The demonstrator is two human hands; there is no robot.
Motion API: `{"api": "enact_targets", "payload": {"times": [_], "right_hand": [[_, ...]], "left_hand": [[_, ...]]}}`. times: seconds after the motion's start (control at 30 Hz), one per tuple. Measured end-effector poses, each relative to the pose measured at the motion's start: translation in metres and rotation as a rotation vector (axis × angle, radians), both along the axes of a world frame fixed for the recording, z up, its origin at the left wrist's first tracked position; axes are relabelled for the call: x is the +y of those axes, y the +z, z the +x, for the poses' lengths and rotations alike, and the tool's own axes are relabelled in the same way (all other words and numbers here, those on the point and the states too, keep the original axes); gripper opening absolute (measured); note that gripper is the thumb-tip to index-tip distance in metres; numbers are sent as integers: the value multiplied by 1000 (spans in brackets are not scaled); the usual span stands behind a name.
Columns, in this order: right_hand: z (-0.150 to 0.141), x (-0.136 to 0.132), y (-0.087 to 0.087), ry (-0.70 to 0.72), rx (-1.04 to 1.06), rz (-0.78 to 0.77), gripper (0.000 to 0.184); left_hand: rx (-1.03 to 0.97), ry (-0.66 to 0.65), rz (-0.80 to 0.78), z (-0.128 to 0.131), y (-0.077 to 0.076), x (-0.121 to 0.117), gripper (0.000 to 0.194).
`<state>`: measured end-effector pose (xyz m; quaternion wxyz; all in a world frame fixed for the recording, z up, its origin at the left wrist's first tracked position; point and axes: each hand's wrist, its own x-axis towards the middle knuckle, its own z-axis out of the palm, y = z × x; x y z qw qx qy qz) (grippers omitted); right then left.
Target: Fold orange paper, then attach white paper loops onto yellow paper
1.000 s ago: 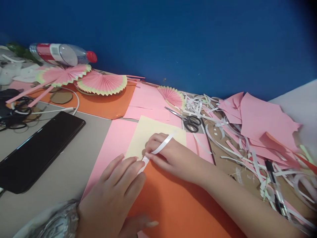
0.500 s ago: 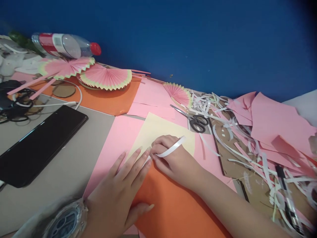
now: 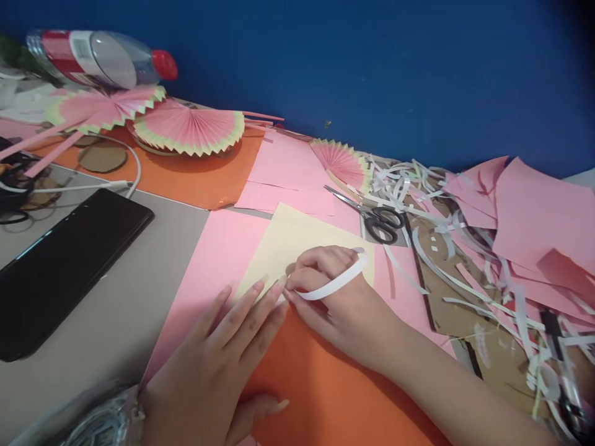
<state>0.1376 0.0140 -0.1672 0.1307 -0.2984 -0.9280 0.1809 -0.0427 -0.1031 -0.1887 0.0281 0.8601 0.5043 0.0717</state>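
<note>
My left hand (image 3: 223,353) lies flat with fingers spread, its fingertips pressing where an orange sheet (image 3: 320,384) meets a pale yellow sheet (image 3: 297,226). Pinched between the thumb and fingers of my right hand (image 3: 334,291) is a narrow white strip (image 3: 332,286), probably tape backing, whose loose end curls back over the knuckles. The strip's other end runs under my left fingertips and is mostly hidden. Beneath these sheets lies pink paper (image 3: 218,248).
Scissors (image 3: 367,214) lie beyond my right hand. Pink folded fans (image 3: 188,130), a plastic bottle (image 3: 102,59) and a black phone (image 3: 69,272) are to the left. Paper scraps, cardboard (image 3: 446,303), a pen (image 3: 562,365) and pink paper pieces (image 3: 543,217) crowd the right.
The right hand's pinch has moved slightly along the sheet edge, and more of the white strip now loops free. The left fingers have spread flatter. The camera view has shifted.
</note>
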Motion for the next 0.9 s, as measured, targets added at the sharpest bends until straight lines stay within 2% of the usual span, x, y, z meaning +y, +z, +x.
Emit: {"api": "enact_targets", "payload": {"times": [0.27,0.47,0.53,0.73,0.9], "right_hand": [[-1,-2,-11,33,-117,90,6],[0,-6,-8,144,-84,460,18],[1,-6,-5,152,-61,498,19],[2,-8,2,108,-109,230,16],[1,-11,-4,30,-54,36,11]], "left_hand": [[3,7,-32,1,2,4,76],[28,-25,-8,-2,1,3,76],[20,-17,-13,-2,1,2,78],[-1,-9,-30,-2,1,0,75],[-17,-1,-59,0,4,-1,75]]}}
